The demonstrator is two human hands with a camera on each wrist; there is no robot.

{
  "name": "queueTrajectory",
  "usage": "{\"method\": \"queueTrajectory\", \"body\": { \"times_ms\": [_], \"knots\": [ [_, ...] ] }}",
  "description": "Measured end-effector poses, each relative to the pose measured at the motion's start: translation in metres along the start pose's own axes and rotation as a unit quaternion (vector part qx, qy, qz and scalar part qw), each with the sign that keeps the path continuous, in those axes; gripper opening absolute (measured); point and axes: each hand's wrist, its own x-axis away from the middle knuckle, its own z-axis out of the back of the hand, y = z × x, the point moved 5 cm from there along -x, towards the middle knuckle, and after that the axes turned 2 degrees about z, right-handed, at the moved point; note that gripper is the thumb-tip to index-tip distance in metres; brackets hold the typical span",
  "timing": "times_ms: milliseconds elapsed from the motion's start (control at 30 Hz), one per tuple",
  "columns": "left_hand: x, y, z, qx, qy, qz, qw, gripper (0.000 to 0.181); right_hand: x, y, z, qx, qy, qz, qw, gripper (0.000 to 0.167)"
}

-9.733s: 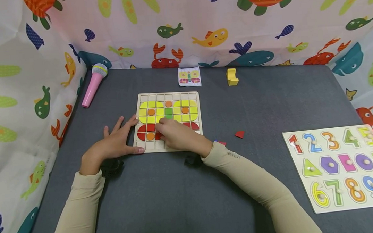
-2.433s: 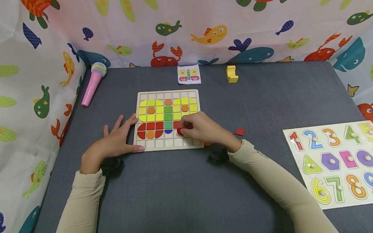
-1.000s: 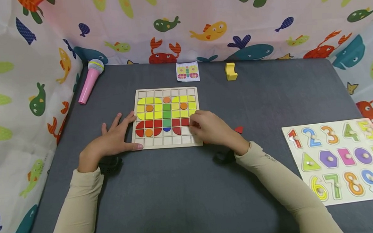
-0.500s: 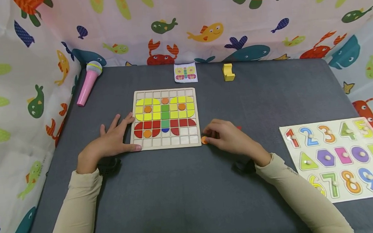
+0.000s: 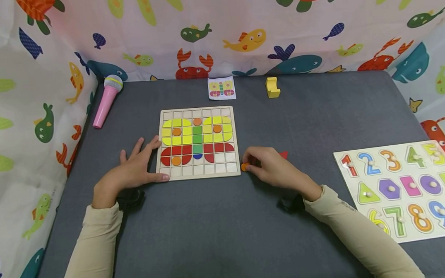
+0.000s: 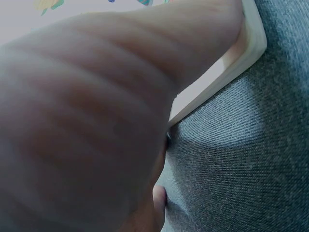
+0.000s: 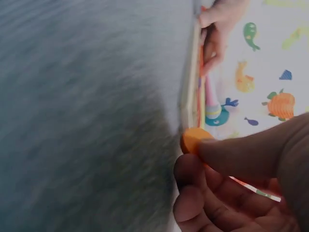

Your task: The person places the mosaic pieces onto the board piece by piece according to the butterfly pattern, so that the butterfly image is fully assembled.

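A wooden grid board point(image 5: 188, 172) carries flat yellow, red, green, blue and orange pieces laid out like a butterfly. My left hand point(image 5: 132, 170) lies at its left edge, fingers spread, with the thumb on the lower left corner. Just off the board's right edge, my right hand point(image 5: 270, 168) pinches an orange round piece point(image 7: 192, 140) between thumb and fingertip. A red piece point(image 5: 284, 154) on the table shows partly from behind that hand. In the left wrist view, the left hand point(image 6: 96, 106) covers much of the board's rim point(image 6: 207, 89).
A small butterfly picture card point(image 5: 221, 89) and a yellow notched block point(image 5: 272, 87) are at the table's back. A pink toy microphone point(image 5: 107, 101) lies back left. On the right is a number and shape puzzle board point(image 5: 400, 189). A sea-animal printed cloth point(image 5: 147, 30) surrounds the table.
Green, blue and red pieces have been added to the board's middle and lower right. My right hand has moved off rightward and taken the orange round piece. The left hand stays put.
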Motion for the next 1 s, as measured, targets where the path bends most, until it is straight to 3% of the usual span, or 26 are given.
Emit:
{"method": "queueTrajectory", "body": {
  "times_ms": [133, 533, 1000],
  "knots": [
    [0.001, -0.001, -0.001, -0.001, 0.0, -0.002, 1.0, 0.131, -0.009, -0.001, 0.002, -0.027, 0.018, -0.009, 0.9994, 0.011],
    [-0.001, 0.0, -0.002, -0.003, -0.003, -0.004, 1.0, 0.128, -0.039, -0.004, -0.01, -0.057, 0.025, -0.007, 0.9981, 0.005],
    [-0.001, 0.0, -0.001, -0.002, -0.004, -0.002, 1.0, 0.128, -0.067, -0.014, -0.023, 0.001, 0.006, 0.014, 0.9999, 0.007]
  ]
}}
